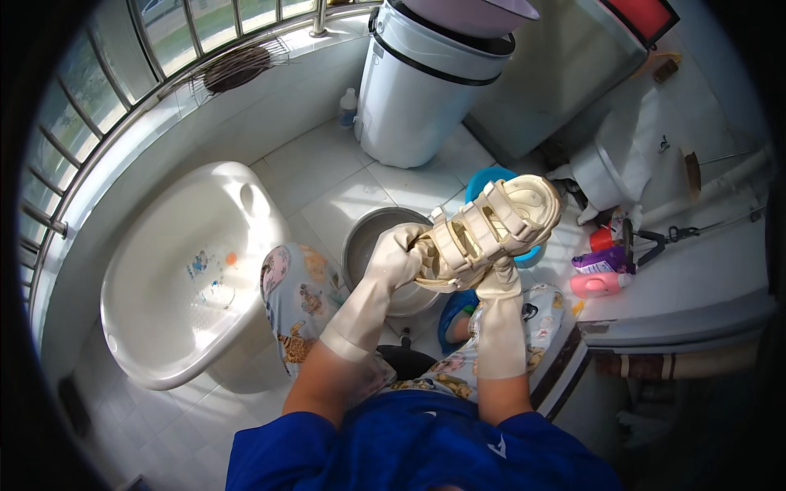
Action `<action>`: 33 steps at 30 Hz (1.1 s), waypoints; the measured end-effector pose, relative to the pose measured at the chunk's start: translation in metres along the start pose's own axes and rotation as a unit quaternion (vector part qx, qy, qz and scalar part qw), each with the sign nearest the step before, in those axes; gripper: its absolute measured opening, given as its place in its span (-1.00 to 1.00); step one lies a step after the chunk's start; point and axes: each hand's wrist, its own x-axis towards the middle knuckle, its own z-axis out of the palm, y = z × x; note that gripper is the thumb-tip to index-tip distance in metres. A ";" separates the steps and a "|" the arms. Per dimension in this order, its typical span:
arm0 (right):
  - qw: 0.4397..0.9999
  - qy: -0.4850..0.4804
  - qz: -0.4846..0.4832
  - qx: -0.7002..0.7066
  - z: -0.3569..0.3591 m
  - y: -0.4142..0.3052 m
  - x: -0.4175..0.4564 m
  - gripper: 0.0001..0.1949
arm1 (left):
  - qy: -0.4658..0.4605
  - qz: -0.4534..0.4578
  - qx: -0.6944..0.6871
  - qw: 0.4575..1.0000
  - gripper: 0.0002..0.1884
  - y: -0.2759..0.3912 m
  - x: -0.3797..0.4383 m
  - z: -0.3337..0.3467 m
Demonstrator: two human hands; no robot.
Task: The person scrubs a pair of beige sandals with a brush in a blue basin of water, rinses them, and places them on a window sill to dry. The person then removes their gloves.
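A cream strapped sandal [485, 230] is held up in front of me, its open straps facing the camera and its toe end towards the upper right. My left hand [399, 248], in a long cream rubber glove, grips the sandal at its lower left end. From below, my right hand [500, 276], gloved alike, supports the sandal's sole; its fingers are mostly hidden behind it. Beneath the sandal and my left hand stands a round metal basin [362, 236] on the tiled floor. Partly behind the sandal is a blue plastic basin [485, 178].
A large white baby bathtub [147, 245] lies at the left. A white portable washing machine [411, 92] bearing a pink basin [473, 15] stands ahead, beside a bottle [348, 107]. At the right are a pink bottle [595, 285], a purple packet [602, 260] and a white pedestal fixture [605, 175].
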 end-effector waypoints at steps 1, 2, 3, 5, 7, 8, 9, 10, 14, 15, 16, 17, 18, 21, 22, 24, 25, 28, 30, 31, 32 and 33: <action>1.000 -0.002 0.000 0.011 0.000 0.001 0.003 0.18 | -0.012 -0.017 0.000 1.000 -0.75 0.009 -0.001 -0.002; 1.000 -0.005 0.000 0.021 0.001 0.001 0.006 0.18 | 0.019 0.035 -0.001 0.999 -0.76 0.000 0.000 0.003; 0.998 0.003 0.019 0.067 0.006 0.001 0.012 0.17 | 0.035 0.033 -0.073 0.996 -0.77 -0.006 0.000 0.006; 0.993 -0.028 0.042 0.107 0.017 0.002 0.021 0.11 | 0.066 0.032 -0.216 0.974 -0.78 -0.016 0.001 0.010; 0.994 -0.074 0.032 0.071 0.014 -0.004 0.021 0.03 | 0.015 0.005 -0.137 0.990 -0.66 -0.009 0.002 0.001; 0.995 -0.083 0.020 0.045 0.012 -0.004 0.021 0.00 | 0.009 -0.001 -0.067 0.998 -0.63 -0.005 -0.001 -0.001; 0.995 -0.095 0.007 0.023 0.015 -0.003 0.022 -0.03 | 0.007 -0.006 0.007 1.000 -0.60 0.002 -0.004 -0.006; 0.998 -0.065 0.001 0.017 0.017 -0.003 0.024 0.00 | -0.016 -0.057 -0.098 0.993 -0.50 -0.008 0.001 -0.005; 0.995 0.044 -0.053 -0.069 0.059 -0.012 0.026 0.06 | 0.144 0.008 -0.153 0.978 -0.42 -0.009 0.004 -0.008; 0.992 0.051 -0.052 -0.107 0.064 -0.019 0.026 0.02 | 0.177 0.007 -0.200 0.964 -0.48 -0.009 0.008 -0.014; 0.990 0.080 -0.051 -0.107 0.072 -0.021 0.027 0.00 | 0.218 -0.001 -0.251 0.943 -0.55 -0.008 0.007 -0.018; 0.987 0.110 -0.050 -0.108 0.081 -0.024 0.029 -0.01 | 0.258 -0.008 -0.301 0.918 -0.61 -0.008 0.006 -0.021; 0.989 0.086 -0.062 -0.101 0.086 -0.027 0.031 -0.06 | 0.264 -0.002 -0.330 0.906 -0.64 -0.007 0.006 -0.026; 0.996 0.036 -0.080 -0.023 0.095 -0.030 0.039 -0.15 | 0.276 0.009 -0.379 0.883 -0.70 -0.006 0.003 -0.034; 0.995 0.063 -0.070 -0.010 0.089 -0.024 0.041 -0.15 | 0.276 0.008 -0.372 0.886 -0.71 -0.005 0.001 -0.033; 0.992 0.117 -0.048 0.018 0.078 -0.005 0.046 -0.16 | 0.274 -0.003 -0.351 0.895 -0.72 -0.006 -0.002 -0.032; 0.989 0.143 -0.035 0.033 0.077 0.001 0.048 -0.17 | 0.272 -0.013 -0.336 0.902 -0.72 -0.008 -0.002 -0.032; 0.919 0.378 0.041 -0.102 0.083 0.003 0.056 0.10 | 0.249 -0.031 -0.335 0.908 -0.72 -0.013 0.000 -0.028; 0.891 0.431 0.028 -0.138 0.084 0.008 0.054 0.17 | 0.225 -0.044 -0.340 0.912 -0.71 -0.021 0.007 -0.021; 0.895 0.424 0.026 -0.135 0.085 0.014 0.055 0.13 | 0.220 -0.056 -0.331 0.916 -0.70 -0.030 0.007 -0.021; 0.899 0.418 0.023 -0.133 0.083 0.020 0.056 0.09 | 0.213 -0.067 -0.323 0.920 -0.69 -0.039 0.006 -0.020; 0.898 0.417 0.014 -0.138 0.075 0.018 0.055 0.06 | 0.185 -0.085 -0.327 0.923 -0.67 -0.046 0.006 -0.009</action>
